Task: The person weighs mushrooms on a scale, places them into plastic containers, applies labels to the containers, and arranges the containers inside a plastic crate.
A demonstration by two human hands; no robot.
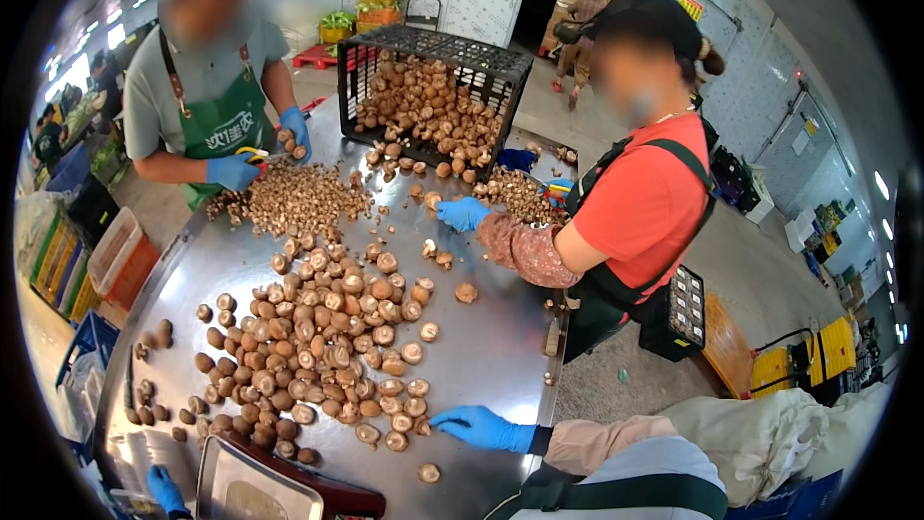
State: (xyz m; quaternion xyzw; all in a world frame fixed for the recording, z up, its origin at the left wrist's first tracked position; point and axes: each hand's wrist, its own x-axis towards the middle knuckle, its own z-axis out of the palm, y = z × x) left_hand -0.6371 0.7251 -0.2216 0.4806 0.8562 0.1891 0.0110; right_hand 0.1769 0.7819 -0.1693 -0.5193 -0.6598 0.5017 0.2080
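My right hand [480, 428], in a blue glove, rests low over the steel table with its fingers stretched out beside shiitake mushrooms [395, 440] at the pile's near edge. Its fingertips are at or just touching one cap. My left hand [166, 490], also blue-gloved, is at the bottom left, by clear plastic trays [155, 451]; its grip is unclear. Between my hands lies a scale [263, 480] with a metal pan and dark red body. A large heap of whole mushrooms [310, 347] spreads beyond it, some stem side up. One mushroom [428, 473] lies apart near me.
Across the table, a co-worker [216, 94] holds scissors [253, 154] and mushrooms. Another co-worker [642, 195] at the right holds a mushroom. Cut stems [303, 195] lie in piles. A black crate [433, 50] lies tipped, spilling mushrooms. A knife [129, 383] lies at the left edge.
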